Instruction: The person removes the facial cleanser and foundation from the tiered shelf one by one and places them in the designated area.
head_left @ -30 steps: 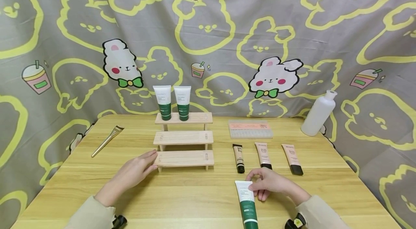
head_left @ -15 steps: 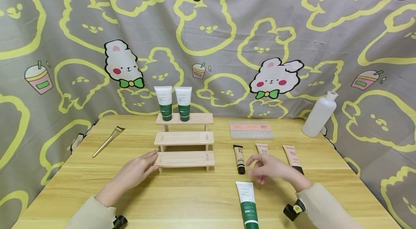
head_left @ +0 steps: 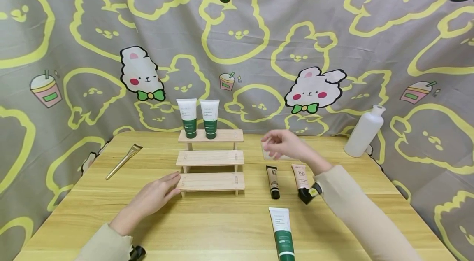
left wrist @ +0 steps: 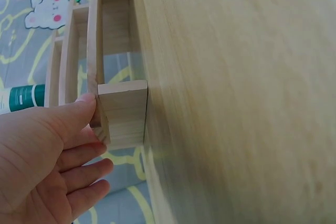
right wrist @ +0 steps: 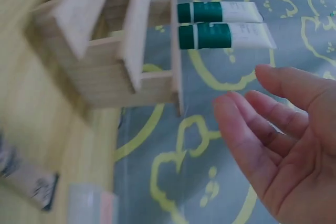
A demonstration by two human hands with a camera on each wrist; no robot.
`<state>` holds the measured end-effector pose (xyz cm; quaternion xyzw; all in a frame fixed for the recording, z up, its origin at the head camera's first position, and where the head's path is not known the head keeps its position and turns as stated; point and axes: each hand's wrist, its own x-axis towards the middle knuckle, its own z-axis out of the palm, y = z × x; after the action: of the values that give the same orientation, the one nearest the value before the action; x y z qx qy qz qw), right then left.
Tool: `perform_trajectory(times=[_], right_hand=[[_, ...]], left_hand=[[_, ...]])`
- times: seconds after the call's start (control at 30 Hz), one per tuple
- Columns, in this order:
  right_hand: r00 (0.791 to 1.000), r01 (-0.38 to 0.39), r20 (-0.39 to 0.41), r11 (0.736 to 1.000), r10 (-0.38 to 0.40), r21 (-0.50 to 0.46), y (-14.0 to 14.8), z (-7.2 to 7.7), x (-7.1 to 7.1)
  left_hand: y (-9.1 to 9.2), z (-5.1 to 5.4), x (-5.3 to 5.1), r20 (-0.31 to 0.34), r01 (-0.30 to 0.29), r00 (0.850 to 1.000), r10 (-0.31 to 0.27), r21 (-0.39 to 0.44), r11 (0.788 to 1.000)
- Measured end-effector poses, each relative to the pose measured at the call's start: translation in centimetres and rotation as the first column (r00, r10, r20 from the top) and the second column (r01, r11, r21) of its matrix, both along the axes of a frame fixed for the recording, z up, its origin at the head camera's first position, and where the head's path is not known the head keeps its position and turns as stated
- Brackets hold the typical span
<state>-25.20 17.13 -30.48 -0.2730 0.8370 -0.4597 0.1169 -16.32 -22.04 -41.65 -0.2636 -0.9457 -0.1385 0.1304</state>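
Note:
My left hand (head_left: 157, 193) is at the left end of a three-tier wooden display stand (head_left: 211, 180); in the left wrist view, thumb and forefinger pinch the corner of its lowest board. Two white-and-green squeeze tubes (head_left: 189, 117) stand cap-down on the top tier. My right hand (head_left: 283, 144), fingers loosely bent and holding nothing, hovers to the right of the stand, in front of a flat pale case (head_left: 267, 154) that it partly covers. A third white-and-green squeeze tube (head_left: 282, 232) lies on the table near me.
A small beige-and-black tube (head_left: 273, 182) and a pink BB cream tube (head_left: 300, 176) lie right of the stand. My right sleeve hides a second BB tube. A gold-handled brush (head_left: 124, 161) lies at left; a white bottle (head_left: 364, 131) stands back right. A patterned curtain hangs behind.
My right hand has let go of the near white-and-green tube, leaving it lying on the table, and has moved up and away over the small tubes. The left hand keeps its place.

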Motion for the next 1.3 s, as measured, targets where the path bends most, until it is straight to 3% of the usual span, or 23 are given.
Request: perform_trajectory(times=[0.27, 0.53, 0.7, 0.87, 1.1, 1.3], right_hand=[[0.997, 0.027, -0.071, 0.995, -0.034, -0.092, -4.8, 2.9, -2.6], [0.978, 0.070, -0.182, 0.983, -0.101, -0.168, -9.4, 4.4, -4.2], [0.970, 0.101, -0.201, 0.978, -0.138, -0.185, -11.5, 4.6, -5.1], [0.974, 0.115, -0.170, 0.973, -0.150, -0.199, -13.0, 4.2, -5.8], [0.975, 0.124, -0.154, 0.968, -0.160, -0.217, -14.3, 4.0, -5.8], [0.966, 0.179, -0.145, 0.959, -0.214, -0.220, -15.1, 3.9, -5.9]], left_hand=[[0.2, 0.1, 0.0, -0.014, 0.010, 1.000, -0.010, -0.003, 1.000], [0.3, 0.3, 0.1, 0.003, 0.002, 1.000, -0.002, -0.002, 1.000], [0.3, 0.3, 0.1, -0.002, 0.001, 1.000, -0.001, -0.004, 1.000], [0.3, 0.3, 0.1, -0.012, 0.006, 1.000, -0.006, -0.001, 1.000], [0.3, 0.5, 0.2, 0.000, -0.003, 1.000, 0.003, -0.005, 1.000], [0.2, 0.4, 0.3, 0.005, -0.009, 1.000, 0.009, -0.007, 1.000]])
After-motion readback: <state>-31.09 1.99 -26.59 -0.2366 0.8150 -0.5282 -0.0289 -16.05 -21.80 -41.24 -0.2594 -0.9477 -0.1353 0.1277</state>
